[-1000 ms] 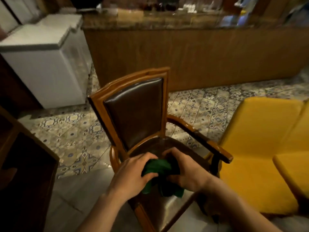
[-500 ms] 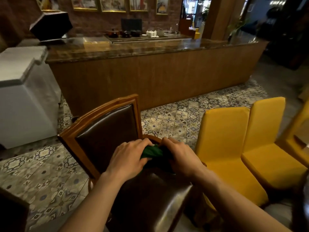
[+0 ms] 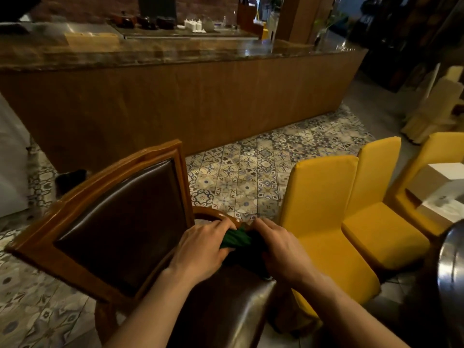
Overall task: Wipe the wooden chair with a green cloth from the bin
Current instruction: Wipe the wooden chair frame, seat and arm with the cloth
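The wooden chair (image 3: pixel 105 187) with a dark brown leather back and seat stands right in front of me, its back to the left. A bunched green cloth (image 3: pixel 236 239) lies over the chair's right armrest, above the seat. My left hand (image 3: pixel 200 249) grips the cloth from the left and my right hand (image 3: pixel 283 252) grips it from the right. Most of the cloth is hidden between my fingers. The bin is not in view.
Three yellow covered chairs (image 3: pixel 324 222) stand in a row close on the right. A long wooden counter (image 3: pixel 200 101) with a stone top runs across the back. Patterned floor tiles (image 3: pixel 241 177) lie between. A white box (image 3: pixel 442 182) and a metal object (image 3: pixel 452 267) sit at the right edge.
My view has lifted and swung right, bringing the counter and more yellow chairs into sight. Both hands stay closed on the green cloth, which has shifted from the seat toward the right armrest.
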Available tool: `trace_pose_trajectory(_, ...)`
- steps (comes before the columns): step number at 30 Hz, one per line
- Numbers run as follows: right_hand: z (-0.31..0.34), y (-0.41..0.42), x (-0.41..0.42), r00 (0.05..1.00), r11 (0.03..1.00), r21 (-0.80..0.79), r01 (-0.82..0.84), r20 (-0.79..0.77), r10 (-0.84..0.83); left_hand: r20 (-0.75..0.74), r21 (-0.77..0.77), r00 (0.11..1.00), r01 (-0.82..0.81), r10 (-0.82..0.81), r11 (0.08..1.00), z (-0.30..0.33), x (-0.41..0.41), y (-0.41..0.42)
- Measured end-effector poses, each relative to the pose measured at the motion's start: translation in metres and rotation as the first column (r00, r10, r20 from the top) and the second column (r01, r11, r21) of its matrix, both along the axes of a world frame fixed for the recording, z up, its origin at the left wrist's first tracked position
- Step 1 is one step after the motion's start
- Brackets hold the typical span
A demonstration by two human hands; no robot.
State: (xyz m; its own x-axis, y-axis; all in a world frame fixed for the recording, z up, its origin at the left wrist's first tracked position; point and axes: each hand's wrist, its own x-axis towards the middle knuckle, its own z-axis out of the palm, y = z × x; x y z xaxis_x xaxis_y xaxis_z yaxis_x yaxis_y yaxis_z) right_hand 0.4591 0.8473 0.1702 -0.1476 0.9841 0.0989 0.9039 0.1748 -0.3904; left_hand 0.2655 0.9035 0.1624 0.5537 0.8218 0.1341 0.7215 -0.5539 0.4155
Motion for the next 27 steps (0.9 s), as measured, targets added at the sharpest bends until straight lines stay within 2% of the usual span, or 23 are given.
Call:
trace_pose_trajectory(7, -0.057, 0.064, 0.059, 1.0, 0.997, -0.08, 0.011, 0.022, -0.009, 0.012, -0.081, 0.999, -0.029, 0.03, 0.996, -0.064, 0.058, 0.056)
trace_pose_trajectory(13, -0.118, 0.143, 0.108, 0.998, 0.992, -0.124, -0.009, 0.062, 0.017, -0.016, -0.121, 0.986, -0.164, 0.163, 0.979, -0.13, 0.113, 0.109)
trace_pose_trajectory(17, -0.184, 0.196, 0.134, 0.994, 0.977, -0.206, -0.052, 0.078, 0.07, -0.078, -0.167, 0.962, -0.27, 0.26, 0.948, -0.196, 0.147, 0.143)
trace_pose_trajectory(22, -0.245, 0.211, 0.138, 0.992, 0.944, -0.31, -0.115, 0.004, 0.123, -0.198, -0.237, 0.94, -0.32, 0.277, 0.917, -0.253, 0.151, 0.142)
trace_pose_trajectory(27, -0.274, 0.205, 0.14, 0.987, 0.921, -0.355, -0.16, -0.031, 0.159, -0.219, -0.248, 0.941, -0.31, 0.258, 0.918, -0.274, 0.132, 0.149)
